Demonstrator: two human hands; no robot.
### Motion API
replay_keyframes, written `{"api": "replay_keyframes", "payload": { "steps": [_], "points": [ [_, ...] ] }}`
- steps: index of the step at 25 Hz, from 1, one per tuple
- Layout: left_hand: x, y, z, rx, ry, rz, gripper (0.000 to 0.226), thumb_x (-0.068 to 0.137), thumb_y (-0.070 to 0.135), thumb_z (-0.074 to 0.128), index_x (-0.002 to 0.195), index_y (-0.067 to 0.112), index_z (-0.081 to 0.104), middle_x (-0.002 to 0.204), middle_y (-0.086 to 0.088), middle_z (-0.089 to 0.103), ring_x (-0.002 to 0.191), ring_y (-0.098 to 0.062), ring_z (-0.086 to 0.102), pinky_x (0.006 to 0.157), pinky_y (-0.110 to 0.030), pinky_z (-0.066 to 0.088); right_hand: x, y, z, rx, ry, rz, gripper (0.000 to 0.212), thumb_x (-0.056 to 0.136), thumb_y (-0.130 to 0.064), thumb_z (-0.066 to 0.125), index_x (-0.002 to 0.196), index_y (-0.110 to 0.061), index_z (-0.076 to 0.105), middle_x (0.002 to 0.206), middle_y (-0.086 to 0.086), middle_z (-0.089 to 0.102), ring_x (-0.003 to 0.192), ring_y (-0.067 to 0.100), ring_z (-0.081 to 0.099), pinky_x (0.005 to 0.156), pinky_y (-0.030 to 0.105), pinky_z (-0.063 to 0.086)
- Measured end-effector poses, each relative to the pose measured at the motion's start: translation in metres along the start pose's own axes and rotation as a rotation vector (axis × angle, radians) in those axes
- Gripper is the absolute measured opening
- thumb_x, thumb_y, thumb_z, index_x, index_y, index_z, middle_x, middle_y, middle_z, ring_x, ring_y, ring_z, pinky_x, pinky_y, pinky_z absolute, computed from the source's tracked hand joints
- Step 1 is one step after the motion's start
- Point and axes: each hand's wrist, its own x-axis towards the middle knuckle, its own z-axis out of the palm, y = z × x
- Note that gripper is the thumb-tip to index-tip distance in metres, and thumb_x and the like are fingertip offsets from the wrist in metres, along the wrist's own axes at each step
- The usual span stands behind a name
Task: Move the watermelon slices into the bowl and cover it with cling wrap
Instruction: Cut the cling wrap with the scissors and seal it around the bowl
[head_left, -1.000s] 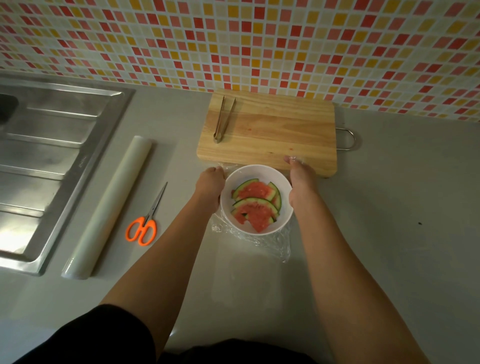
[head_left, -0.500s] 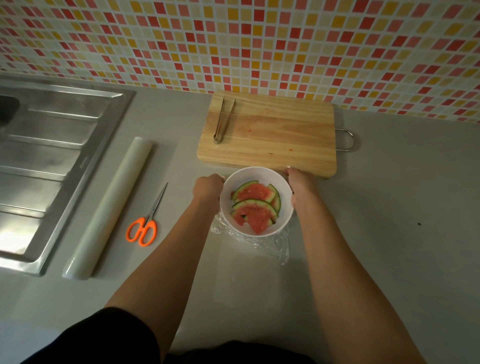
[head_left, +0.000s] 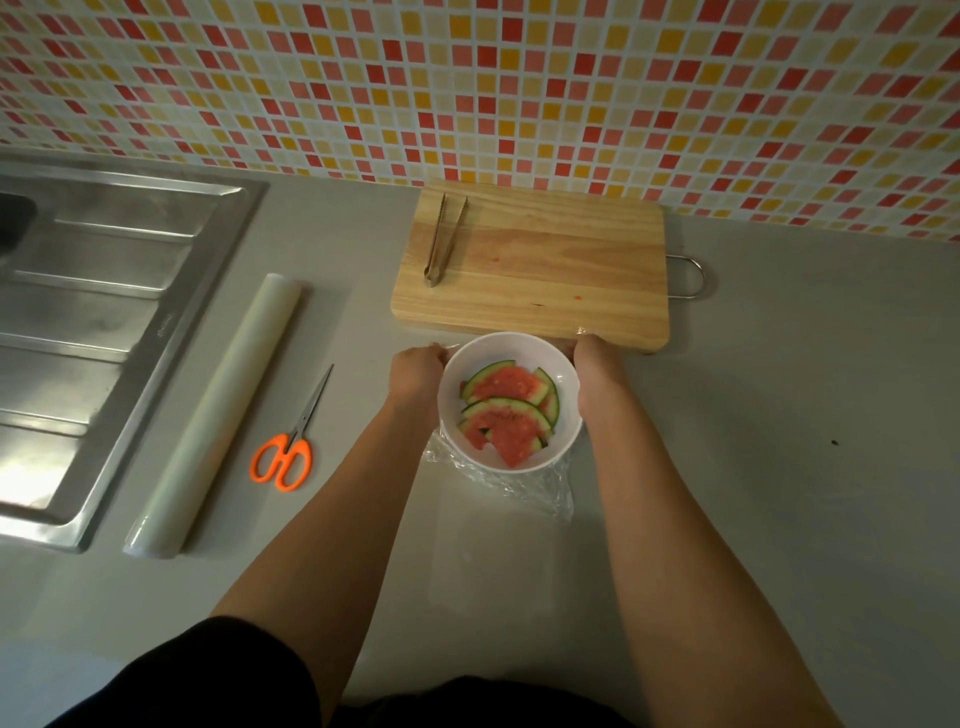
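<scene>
A white bowl stands on the grey counter just in front of the cutting board, with several watermelon slices inside. A sheet of cling wrap lies over the bowl and bunches on the counter at its near side. My left hand is against the bowl's left side and my right hand against its right side. Both have fingers curled down round the wrap at the far rim. The fingertips are hidden behind the bowl.
A wooden cutting board with metal tongs lies behind the bowl. The cling wrap roll and orange scissors lie to the left. A steel sink drainer fills the far left. A tiled wall stands behind.
Both hands have drawn back from the board's edge to the bowl's far rim, pulling the wrap down against its sides. The bowl has stayed in place.
</scene>
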Motion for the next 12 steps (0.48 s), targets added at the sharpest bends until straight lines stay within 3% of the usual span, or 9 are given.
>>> {"api": "replay_keyframes", "payload": {
  "steps": [4,8,10,12],
  "points": [
    [0.0002,-0.0089,-0.0017,-0.304,-0.205,0.051,0.037,0.099,0.012,0.029,0.072,0.003,0.053,0.071,-0.013,0.053,0.065,-0.024,0.053,0.064,-0.031,0.044,0.0032,0.0022,0.0004,0.071,-0.060,0.092,0.030,0.088,-0.009,0.039,0.061,-0.016,0.050,0.063,0.002,0.051,0.053,0.018,0.044,0.053,0.026,0.035],
    [0.0038,-0.0108,-0.0001,-0.359,-0.277,0.104,0.042,0.101,0.017,0.024,0.066,0.009,0.046,0.061,-0.007,0.049,0.054,-0.020,0.048,0.061,-0.029,0.041,0.0084,0.0056,-0.0007,0.083,-0.044,0.095,0.027,0.087,-0.013,0.040,0.065,-0.016,0.054,0.064,0.002,0.056,0.054,0.018,0.049,0.058,0.027,0.039],
    [0.0060,-0.0132,-0.0010,-0.373,-0.259,0.096,0.041,0.102,0.018,0.026,0.068,0.011,0.048,0.057,-0.001,0.056,0.052,-0.016,0.054,0.060,-0.026,0.045,0.0075,0.0076,-0.0002,0.128,-0.041,0.086,0.030,0.091,-0.015,0.038,0.070,-0.013,0.060,0.058,-0.001,0.063,0.048,0.016,0.056,0.053,0.022,0.043],
    [0.0076,-0.0141,-0.0013,-0.393,-0.290,0.094,0.040,0.101,0.021,0.026,0.068,0.013,0.045,0.058,0.002,0.056,0.053,-0.014,0.054,0.062,-0.027,0.045,0.0051,0.0078,-0.0006,0.188,-0.061,0.089,0.039,0.093,-0.013,0.034,0.062,-0.011,0.058,0.044,-0.004,0.062,0.035,0.010,0.055,0.042,0.015,0.042]
  ]
}}
